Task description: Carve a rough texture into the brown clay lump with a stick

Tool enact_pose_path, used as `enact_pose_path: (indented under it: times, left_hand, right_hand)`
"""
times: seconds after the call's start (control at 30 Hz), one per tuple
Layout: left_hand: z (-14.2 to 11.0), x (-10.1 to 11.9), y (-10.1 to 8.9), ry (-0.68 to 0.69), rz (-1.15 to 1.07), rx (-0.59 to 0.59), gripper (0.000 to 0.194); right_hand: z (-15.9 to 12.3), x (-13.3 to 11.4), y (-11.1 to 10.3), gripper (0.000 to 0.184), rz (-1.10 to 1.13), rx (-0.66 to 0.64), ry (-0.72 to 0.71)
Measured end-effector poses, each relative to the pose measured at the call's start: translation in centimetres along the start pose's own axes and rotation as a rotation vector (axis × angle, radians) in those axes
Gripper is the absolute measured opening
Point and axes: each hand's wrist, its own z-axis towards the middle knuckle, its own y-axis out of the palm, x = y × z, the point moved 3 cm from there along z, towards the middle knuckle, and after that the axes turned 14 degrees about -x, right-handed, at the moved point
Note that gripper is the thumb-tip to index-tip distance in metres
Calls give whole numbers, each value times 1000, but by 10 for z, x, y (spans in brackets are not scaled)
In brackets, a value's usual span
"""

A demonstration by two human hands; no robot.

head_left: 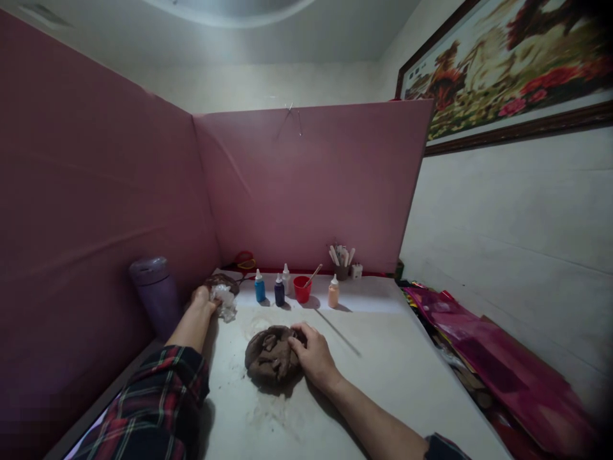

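A lump of dark brown clay (272,364), shaped like a shallow bowl with loose pieces inside, lies on the white table. My right hand (316,358) grips its right rim, with the thumb on the inner side and the fingers around the outside. At the far left, my left hand (204,301) is closed on a crumpled clear plastic bag (225,303). A dark brown mass shows behind the bag, partly hidden; whether it sits inside the plastic I cannot tell.
Blue (259,287), dark blue (280,291), white and peach bottles (334,292) stand around a red cup (302,291). Behind are a tool holder (341,268) and scissors (245,260). A thin stick (339,332) lies right; a purple tumbler (156,294) stands left. Pink panels (311,185) enclose the back and left.
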Motion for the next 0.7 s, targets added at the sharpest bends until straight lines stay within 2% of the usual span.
enact_pose_path:
  times: [0.1, 0.17, 0.23, 0.3, 0.37, 0.43, 0.47, 0.53, 0.7]
  left_hand:
    - [-5, -8, 4, -137, 97, -23, 33]
    - [-11, -9, 3, -166, 178, -10, 34]
    - [-19, -7, 0, -114, 267, 15, 38]
    - [-23, -1, -1, 23, 345, 6, 46]
    - [-22, 4, 2, 193, 502, -82, 56]
    - [-13, 6, 7, 301, 731, -210, 59]
    - [-7, 5, 9, 304, 828, -264, 56]
    - [6, 3, 11, 275, 884, -310, 47]
    - [21, 4, 17, 257, 909, -316, 23]
  right_hand:
    - [0, 1, 0, 21, -6, 3, -6]
    - [0, 0, 0, 22, -9, -2, -7]
    - [0, 0, 0, 22, -8, -6, -5]
    - [0, -1, 0, 21, -2, -11, -6]
    - [-1, -2, -1, 20, 4, -9, -7]
    - [-1, -3, -1, 20, 6, -8, -4]
    - [-1, -3, -1, 20, 7, -9, -1]
    - [-1, -4, -2, 20, 10, -14, 7]
    - [-1, -5, -2, 21, 6, -9, -8]
